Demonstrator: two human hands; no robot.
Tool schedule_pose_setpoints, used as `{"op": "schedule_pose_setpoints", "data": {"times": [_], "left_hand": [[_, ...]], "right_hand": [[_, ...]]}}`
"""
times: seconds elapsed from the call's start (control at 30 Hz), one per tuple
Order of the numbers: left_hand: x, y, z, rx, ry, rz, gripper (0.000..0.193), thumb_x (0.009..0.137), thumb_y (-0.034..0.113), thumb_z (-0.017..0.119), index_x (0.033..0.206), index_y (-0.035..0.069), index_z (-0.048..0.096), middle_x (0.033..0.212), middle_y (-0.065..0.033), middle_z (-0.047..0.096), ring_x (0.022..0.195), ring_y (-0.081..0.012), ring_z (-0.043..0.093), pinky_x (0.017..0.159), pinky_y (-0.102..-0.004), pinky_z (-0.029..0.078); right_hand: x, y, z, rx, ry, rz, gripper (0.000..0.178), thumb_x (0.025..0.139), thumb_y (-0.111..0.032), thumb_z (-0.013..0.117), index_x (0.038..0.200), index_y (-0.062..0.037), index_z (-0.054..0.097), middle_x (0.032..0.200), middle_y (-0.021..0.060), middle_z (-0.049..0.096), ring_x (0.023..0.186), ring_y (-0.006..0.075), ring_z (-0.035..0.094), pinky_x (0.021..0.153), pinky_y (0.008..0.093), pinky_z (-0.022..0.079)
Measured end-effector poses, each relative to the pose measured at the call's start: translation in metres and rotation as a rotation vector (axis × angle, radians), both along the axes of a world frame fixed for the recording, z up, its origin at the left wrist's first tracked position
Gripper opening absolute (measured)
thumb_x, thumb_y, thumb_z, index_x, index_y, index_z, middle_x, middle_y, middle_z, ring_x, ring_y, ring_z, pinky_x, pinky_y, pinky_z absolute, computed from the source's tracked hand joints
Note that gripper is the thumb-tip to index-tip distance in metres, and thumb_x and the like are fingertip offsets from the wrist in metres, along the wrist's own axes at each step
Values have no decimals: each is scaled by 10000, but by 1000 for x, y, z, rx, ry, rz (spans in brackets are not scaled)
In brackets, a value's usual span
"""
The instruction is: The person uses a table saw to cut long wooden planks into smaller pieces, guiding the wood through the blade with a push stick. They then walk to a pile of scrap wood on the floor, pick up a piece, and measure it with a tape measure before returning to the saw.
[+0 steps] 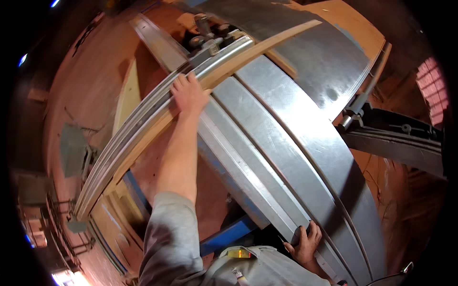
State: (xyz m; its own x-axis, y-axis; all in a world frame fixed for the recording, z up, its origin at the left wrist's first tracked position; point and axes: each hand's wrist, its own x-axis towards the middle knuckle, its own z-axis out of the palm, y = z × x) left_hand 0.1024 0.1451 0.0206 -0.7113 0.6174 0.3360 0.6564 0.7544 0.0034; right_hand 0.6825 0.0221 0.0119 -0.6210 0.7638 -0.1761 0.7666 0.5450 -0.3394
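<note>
My left hand is closed over a long grooved metal rail; its thumb sticks out to the right along the wooden strip beside the rail. At the lower right, my right hand grips the edge of a long narrow metal strip, with the fingertips on top and the thumb on the near side. The strip runs diagonally between my two hands. Right of it lie several wide, smooth grey metal panels, parallel, with dark gaps between them. What lies under my right palm is hidden.
A metal clamp-like fitting sits at the rail's far end. A blue frame bar crosses below the strip. Wooden boards stand at the left. A dark machine beam juts in at the right. Reddish-brown floor surrounds the work.
</note>
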Motion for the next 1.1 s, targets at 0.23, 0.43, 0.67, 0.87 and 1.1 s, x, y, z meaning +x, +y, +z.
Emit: {"op": "schedule_pose_setpoints", "data": {"times": [0.23, 0.43, 0.67, 0.87, 1.1], "left_hand": [[-5, -3, -8, -55, -26, 28, 868, 751, 411, 817, 1422, 51, 399, 1359, -208, 469, 1283, -388, 414, 1095, -512, 295], [-9, 1, -6, -83, -73, 23, 862, 751, 407, 819, 1416, 44, 408, 1400, -220, 441, 1307, -385, 400, 1108, -509, 280], [-22, 2, -13, -26, -5, -13, 835, 728, 393, 833, 1381, 40, 450, 1364, -226, 466, 1299, -388, 409, 1103, -520, 282], [-37, -12, -29, -26, 85, -57, 816, 722, 397, 835, 1373, 65, 471, 1343, -232, 461, 1274, -392, 414, 1091, -528, 289], [-28, -5, -24, 29, 71, -189, 731, 730, 321, 836, 1366, 140, 526, 1326, -263, 447, 1228, -421, 421, 1082, -561, 295]], "right_hand": [[-1, 14, 13, 39, -31, 49, 839, 506, -435, 924, 1191, -111, 565, 1353, 237, 423, 1217, 426, 410, 1010, 540, 341], [-10, 20, 25, 4, -52, 53, 796, 549, -454, 905, 1190, -131, 562, 1340, 222, 431, 1217, 429, 406, 995, 542, 344], [-23, 94, 51, -325, 71, 97, 693, 733, -369, 834, 1253, -15, 544, 1130, 206, 593, 1083, 394, 532, 935, 474, 431], [-198, 350, 80, 50, 109, 133, 333, 928, -99, 602, 1254, -28, 606, 1018, 179, 689, 948, 341, 669, 848, 427, 527], [-367, 537, 0, 264, 59, 397, 369, 905, -68, 473, 1228, -70, 652, 1227, 157, 662, 1125, 375, 608, 935, 437, 500]]}}
